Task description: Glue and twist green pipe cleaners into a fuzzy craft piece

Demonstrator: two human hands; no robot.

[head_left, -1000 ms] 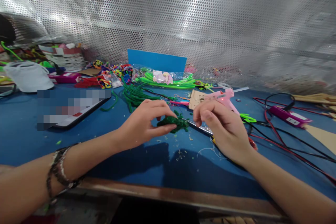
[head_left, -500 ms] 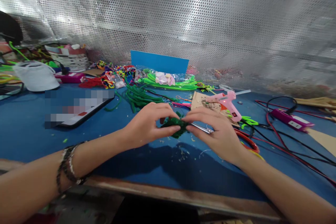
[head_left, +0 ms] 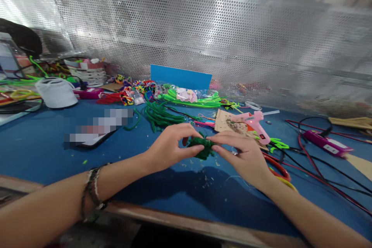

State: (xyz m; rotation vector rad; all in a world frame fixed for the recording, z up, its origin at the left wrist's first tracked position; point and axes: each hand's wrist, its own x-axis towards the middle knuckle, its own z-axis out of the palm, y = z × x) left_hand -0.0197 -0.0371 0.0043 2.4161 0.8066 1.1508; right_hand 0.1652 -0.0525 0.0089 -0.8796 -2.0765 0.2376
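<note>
A small dark green fuzzy piece (head_left: 201,151), which looks made of chenille stems, is held above the blue table between both hands. My left hand (head_left: 171,145) pinches it from the left, thumb in front and fingers behind. From the right, my right hand (head_left: 244,155) closes thumb and fingertips on its edge. A metal clip (head_left: 234,150) shows only as a small glint under my right fingers; the rest is hidden. Beyond my hands lies a bundle of dark green chenille stems (head_left: 162,114). Right of it, a pink glue gun (head_left: 257,126) rests near a piece of cardboard (head_left: 222,120).
Red-orange scissors handles (head_left: 277,164) lie beside my right forearm. Cables run to a purple power strip (head_left: 328,143) at right. A blurred-out device (head_left: 95,133) and a white cap (head_left: 56,93) sit at left. Bright green stems (head_left: 200,102) lie before a blue board (head_left: 180,77).
The silver clip, plainly visible beside my right fingers before, is now mostly hidden. My right fingertips press nearer the green piece. The camera view has tilted up slightly.
</note>
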